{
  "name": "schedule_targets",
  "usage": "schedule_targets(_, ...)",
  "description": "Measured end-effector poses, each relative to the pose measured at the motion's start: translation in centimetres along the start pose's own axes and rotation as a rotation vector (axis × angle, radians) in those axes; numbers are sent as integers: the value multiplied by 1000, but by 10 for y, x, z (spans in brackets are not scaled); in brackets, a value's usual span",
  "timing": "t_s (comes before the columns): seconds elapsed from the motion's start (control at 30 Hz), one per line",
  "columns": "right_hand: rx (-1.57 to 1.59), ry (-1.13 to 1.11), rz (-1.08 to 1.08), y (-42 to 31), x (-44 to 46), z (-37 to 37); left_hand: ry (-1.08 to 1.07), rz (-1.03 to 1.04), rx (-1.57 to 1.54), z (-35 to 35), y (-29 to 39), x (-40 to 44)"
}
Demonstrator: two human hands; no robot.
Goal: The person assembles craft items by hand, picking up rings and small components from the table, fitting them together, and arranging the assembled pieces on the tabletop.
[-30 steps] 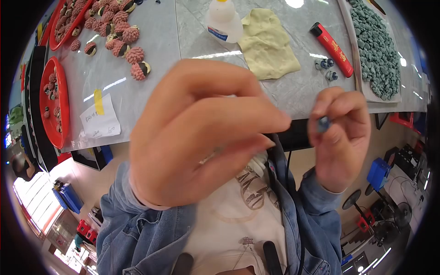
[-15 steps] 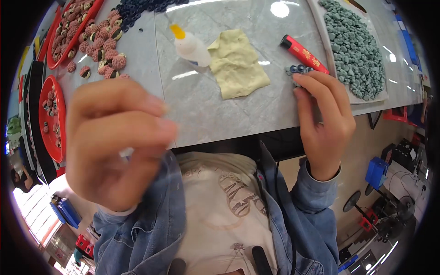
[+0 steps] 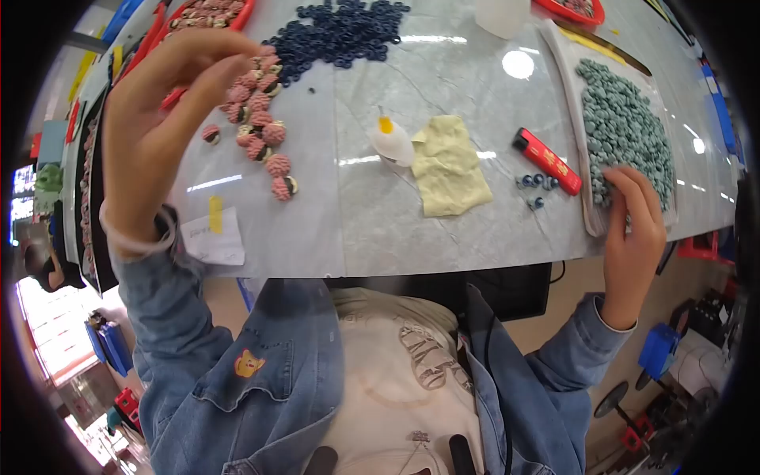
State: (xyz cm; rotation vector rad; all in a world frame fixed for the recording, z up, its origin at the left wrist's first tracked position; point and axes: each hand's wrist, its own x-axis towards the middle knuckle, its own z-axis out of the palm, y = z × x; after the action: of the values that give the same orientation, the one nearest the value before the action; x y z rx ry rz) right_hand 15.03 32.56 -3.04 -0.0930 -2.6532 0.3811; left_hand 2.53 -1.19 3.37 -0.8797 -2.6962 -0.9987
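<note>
From where I stand, I see the pink, knobbly pieces [image 3: 257, 127] heaped in a trailing bunch toward the left of the grey table [image 3: 380, 229], some with dark and cream parts. The left hand [image 3: 150, 119] is raised over the top of that bunch, thumb and forefinger bent near each other; I can't make out whether anything is pinched there. Well apart from it, over on the other side, the right hand [image 3: 640, 233] is at the near edge of the green stones [image 3: 629, 119], its curled fingertips among them, though whether they grip one I can't say. Those stones lie spread in a white-rimmed tray [image 3: 568, 79]. Just beside the tray, a red tube [image 3: 550, 162] with a black end lies slantwise, and by it sits a little group of shiny blue beads [image 3: 537, 180]. Toward the middle, a white bottle [image 3: 393, 148] with a yellow tip stands beside a crumpled pale-yellow cloth [image 3: 450, 170]. Farther back are a pile of dark blue rings [image 3: 340, 36] and a red basin [image 3: 247, 16]. Near the front edge lies a paper slip [image 3: 215, 247] with yellow tape [image 3: 215, 212] across it.
</note>
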Motion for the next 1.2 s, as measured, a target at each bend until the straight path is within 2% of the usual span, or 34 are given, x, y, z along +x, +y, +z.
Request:
schedule_targets(0.07, 7, 1, 2, 2, 1, -1, -85, 59, 78, 6, -9, 14)
schedule_targets(0.2, -21, -14, 33, 6, 7, -3, -108, 172, 239, 33, -21, 30)
schedule_targets(0.3, -46, -29, 31, 7, 8, -5, -137, 279, 535, 49, -23, 34)
schedule_targets(0.4, 110, 92, 134, 4, 5, -8, -107, 300, 513, 63, -27, 35)
schedule_targets(0.53, 214, 166, 100, 8, -1, -9, -71, 249, 463, 70, -31, 35)
schedule_targets(0.73, 279, 180, 71, 7, -9, -9, -44, 208, 438, 70, -40, 34)
schedule_targets(0.87, 373, 211, 88, 2, -13, -11, -13, 252, 486, 65, -40, 31)
schedule_targets(1.0, 513, 223, 166, -4, -25, -16, -55, 192, 290, 45, -7, 15)
schedule_targets(1.07, 635, 226, 204, -9, -31, -19, -85, -20, -33, 30, 18, -8)
schedule_targets(1.13, 738, 169, 171, -19, -34, -18, -73, -111, -377, 26, 43, -34)
schedule_targets(1.17, 841, 120, 129, -24, -36, -17, -84, -119, -381, 34, 50, -45)
schedule_targets(1.2, 943, 71, 88, -32, -38, -16, -17, -104, -557, 47, 55, -57)
